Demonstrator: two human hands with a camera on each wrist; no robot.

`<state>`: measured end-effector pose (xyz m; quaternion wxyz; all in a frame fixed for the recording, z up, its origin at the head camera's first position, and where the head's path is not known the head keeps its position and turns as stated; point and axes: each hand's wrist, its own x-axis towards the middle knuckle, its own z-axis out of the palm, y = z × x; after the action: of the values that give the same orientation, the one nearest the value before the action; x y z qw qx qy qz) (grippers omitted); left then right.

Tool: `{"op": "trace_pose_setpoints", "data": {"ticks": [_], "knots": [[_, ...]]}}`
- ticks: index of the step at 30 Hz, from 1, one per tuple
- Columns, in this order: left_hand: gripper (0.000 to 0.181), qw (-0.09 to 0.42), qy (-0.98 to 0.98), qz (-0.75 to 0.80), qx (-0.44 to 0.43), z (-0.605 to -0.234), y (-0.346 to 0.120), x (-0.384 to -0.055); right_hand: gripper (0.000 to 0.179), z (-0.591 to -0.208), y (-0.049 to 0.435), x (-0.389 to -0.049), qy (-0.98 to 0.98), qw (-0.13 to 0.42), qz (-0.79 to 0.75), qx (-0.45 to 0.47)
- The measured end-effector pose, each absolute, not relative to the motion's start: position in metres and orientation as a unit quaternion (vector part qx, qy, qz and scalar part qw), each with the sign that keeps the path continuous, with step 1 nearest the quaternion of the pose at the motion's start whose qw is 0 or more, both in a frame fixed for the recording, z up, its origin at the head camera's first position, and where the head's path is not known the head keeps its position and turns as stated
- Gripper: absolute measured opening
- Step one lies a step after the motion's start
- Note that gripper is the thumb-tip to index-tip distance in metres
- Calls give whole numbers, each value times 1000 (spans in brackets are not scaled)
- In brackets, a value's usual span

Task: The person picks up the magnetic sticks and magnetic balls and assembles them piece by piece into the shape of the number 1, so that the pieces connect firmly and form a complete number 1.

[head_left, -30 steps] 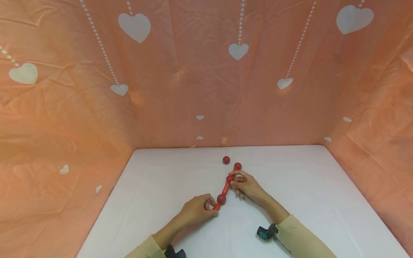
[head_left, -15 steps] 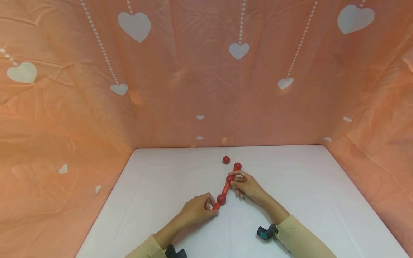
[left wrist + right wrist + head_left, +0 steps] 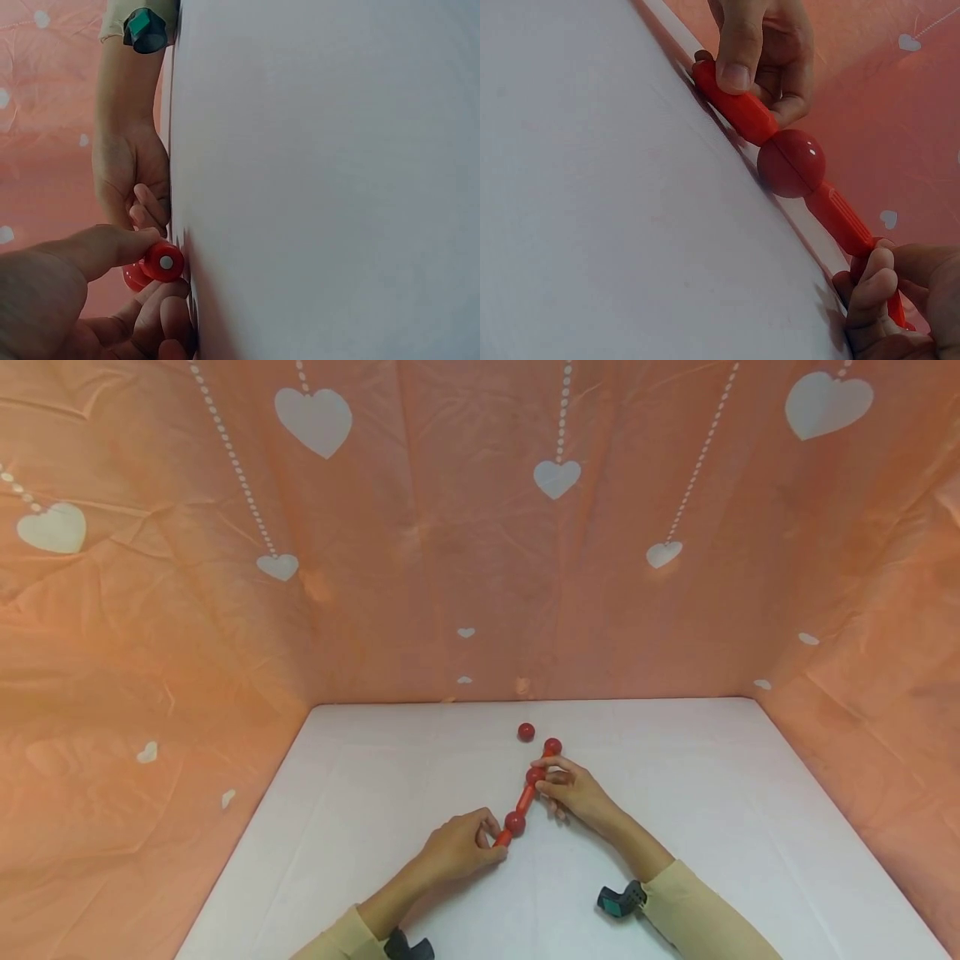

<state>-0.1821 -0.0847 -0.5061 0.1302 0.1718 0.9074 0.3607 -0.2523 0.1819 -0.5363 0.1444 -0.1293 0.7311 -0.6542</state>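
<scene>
A chain of red balls and red-orange rods runs slantwise over the white table. Its near end is a short rod (image 3: pixel 739 105), which my left hand (image 3: pixel 459 847) pinches between thumb and fingers. Beyond that rod come a red ball (image 3: pixel 791 163) and a second rod (image 3: pixel 838 217). My right hand (image 3: pixel 573 792) grips the chain around the middle ball (image 3: pixel 535 776), its fingers hiding part of the rod past it. A further ball (image 3: pixel 552 746) caps the far end. In the left wrist view the near rod's end (image 3: pixel 163 261) faces the camera, with a pale round spot.
One loose red ball (image 3: pixel 527 732) lies just left of the chain's far end. The white table (image 3: pixel 390 760) is enclosed by orange cloth (image 3: pixel 480 568) printed with white hearts. Dark devices (image 3: pixel 621 900) are strapped at both wrists.
</scene>
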Motion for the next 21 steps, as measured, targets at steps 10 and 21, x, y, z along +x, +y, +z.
{"op": "trace_pose_setpoints", "data": {"ticks": [10,21], "knots": [[20,137,898,382,171,-504,-86,-181,43,-536,182,-252,736,141,-650,-125],[20,147,894,390,165,-504,-88,-182,42,-536,181,-251,728,144,-658,-124]]}}
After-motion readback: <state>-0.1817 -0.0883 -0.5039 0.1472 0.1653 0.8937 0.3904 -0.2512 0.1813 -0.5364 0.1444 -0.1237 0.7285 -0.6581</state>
